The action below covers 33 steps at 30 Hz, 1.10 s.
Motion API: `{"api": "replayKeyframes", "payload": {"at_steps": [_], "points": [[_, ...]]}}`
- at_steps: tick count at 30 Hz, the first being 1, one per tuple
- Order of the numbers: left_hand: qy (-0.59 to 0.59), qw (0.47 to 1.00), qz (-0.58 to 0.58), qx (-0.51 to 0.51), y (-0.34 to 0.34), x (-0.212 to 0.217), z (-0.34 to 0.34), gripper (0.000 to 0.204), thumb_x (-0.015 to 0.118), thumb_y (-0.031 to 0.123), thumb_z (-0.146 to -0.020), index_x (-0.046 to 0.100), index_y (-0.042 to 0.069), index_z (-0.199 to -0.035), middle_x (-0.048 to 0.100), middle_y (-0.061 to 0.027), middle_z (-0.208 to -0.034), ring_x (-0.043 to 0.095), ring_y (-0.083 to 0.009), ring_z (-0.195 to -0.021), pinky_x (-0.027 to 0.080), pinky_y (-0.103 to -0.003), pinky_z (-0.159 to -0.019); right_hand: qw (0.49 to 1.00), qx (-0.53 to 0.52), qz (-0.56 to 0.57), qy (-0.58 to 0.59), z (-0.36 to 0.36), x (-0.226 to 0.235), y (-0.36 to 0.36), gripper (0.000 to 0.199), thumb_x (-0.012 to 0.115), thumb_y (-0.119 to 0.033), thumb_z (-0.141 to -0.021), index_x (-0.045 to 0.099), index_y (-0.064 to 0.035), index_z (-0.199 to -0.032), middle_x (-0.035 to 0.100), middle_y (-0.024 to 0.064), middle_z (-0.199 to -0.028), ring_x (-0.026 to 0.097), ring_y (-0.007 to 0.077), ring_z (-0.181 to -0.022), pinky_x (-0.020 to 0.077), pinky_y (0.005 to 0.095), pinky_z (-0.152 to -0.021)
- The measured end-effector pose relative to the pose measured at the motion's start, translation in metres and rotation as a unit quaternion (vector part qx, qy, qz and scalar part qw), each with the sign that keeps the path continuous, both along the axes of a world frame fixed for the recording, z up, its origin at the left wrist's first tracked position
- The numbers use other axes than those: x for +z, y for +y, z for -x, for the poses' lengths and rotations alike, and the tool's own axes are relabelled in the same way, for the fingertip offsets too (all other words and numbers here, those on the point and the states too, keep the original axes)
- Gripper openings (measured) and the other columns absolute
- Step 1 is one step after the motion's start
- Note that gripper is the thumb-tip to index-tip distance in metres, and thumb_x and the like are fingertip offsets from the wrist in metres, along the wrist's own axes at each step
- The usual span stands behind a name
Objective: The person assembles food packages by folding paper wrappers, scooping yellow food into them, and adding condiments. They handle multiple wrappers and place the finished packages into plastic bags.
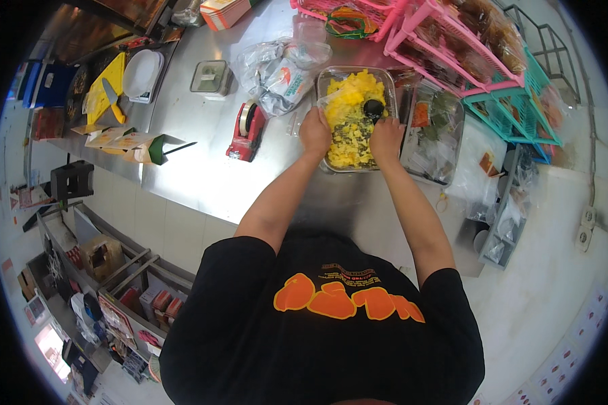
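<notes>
A clear rectangular tray holds crumbly yellow food with darker bits toward its middle. Over its right part, my right hand is closed on the handle of a black spoon, whose round bowl sits on the food. At the tray's left rim is my left hand, its fingers curled. Clear plastic film shows beside those fingers and seems to be a bag held in them; the fingertips are partly hidden.
Left of the tray lie a crumpled plastic bag, a red tape dispenser and a lidded clear box. A knife rests on a yellow board. Rightward stand a tray of packets and pink baskets.
</notes>
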<state>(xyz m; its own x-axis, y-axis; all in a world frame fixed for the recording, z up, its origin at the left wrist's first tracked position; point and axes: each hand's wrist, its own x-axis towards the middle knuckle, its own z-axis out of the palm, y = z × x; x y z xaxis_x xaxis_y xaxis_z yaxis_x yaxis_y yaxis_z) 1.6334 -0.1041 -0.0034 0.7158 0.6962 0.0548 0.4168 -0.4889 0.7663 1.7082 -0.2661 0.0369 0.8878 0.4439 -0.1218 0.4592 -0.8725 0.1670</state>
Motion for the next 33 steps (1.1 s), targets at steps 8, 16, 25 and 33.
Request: {"api": "replayKeyframes", "payload": {"at_steps": [8,16,25,33], "points": [[-0.009,1.000,0.003,0.005,0.002,-0.002,0.003,0.027,0.043,0.026,-0.100,0.053,0.004,-0.087,0.062,-0.0210,-0.082,0.058,-0.0439,-0.077,0.044,-0.053,-0.069,0.936,-0.169,-0.185,0.247,-0.015,0.025,0.015,0.044,0.055,-0.008,-0.085,0.046,-0.0012,-0.127,0.063,0.0216,-0.113,0.056,0.0369,-0.114,0.0444,0.0467,-0.092],[-0.014,1.000,0.026,0.005,0.001,-0.001,0.002,0.026,0.044,0.024,-0.100,0.053,0.003,-0.087,0.062,-0.0217,-0.084,0.059,-0.0440,-0.078,0.044,-0.053,-0.069,0.938,-0.131,-0.279,0.159,-0.032,-0.058,0.004,0.063,0.052,-0.022,-0.095,0.025,-0.0075,-0.150,0.066,0.0237,-0.101,0.065,0.0388,-0.083,0.0492,0.0480,-0.073],[-0.031,0.999,0.041,0.016,0.002,0.003,0.002,0.027,0.042,0.024,-0.100,0.053,0.002,-0.087,0.062,-0.0233,-0.085,0.058,-0.0452,-0.079,0.044,-0.054,-0.070,0.975,0.061,-0.025,0.211,0.013,0.016,0.022,0.051,0.050,-0.022,-0.094,0.039,-0.0223,-0.144,0.067,0.0218,-0.091,0.066,0.0390,-0.085,0.0505,0.0494,-0.074],[-0.022,0.998,0.065,0.014,0.003,0.003,0.001,0.028,0.042,0.024,-0.100,0.053,0.002,-0.087,0.062,-0.0238,-0.085,0.058,-0.0457,-0.080,0.044,-0.054,-0.071,0.976,-0.084,-0.154,0.132,-0.016,0.023,0.018,0.053,0.050,-0.024,-0.096,0.034,-0.0070,-0.144,0.066,0.0254,-0.090,0.065,0.0422,-0.086,0.0498,0.0510,-0.073]]}}
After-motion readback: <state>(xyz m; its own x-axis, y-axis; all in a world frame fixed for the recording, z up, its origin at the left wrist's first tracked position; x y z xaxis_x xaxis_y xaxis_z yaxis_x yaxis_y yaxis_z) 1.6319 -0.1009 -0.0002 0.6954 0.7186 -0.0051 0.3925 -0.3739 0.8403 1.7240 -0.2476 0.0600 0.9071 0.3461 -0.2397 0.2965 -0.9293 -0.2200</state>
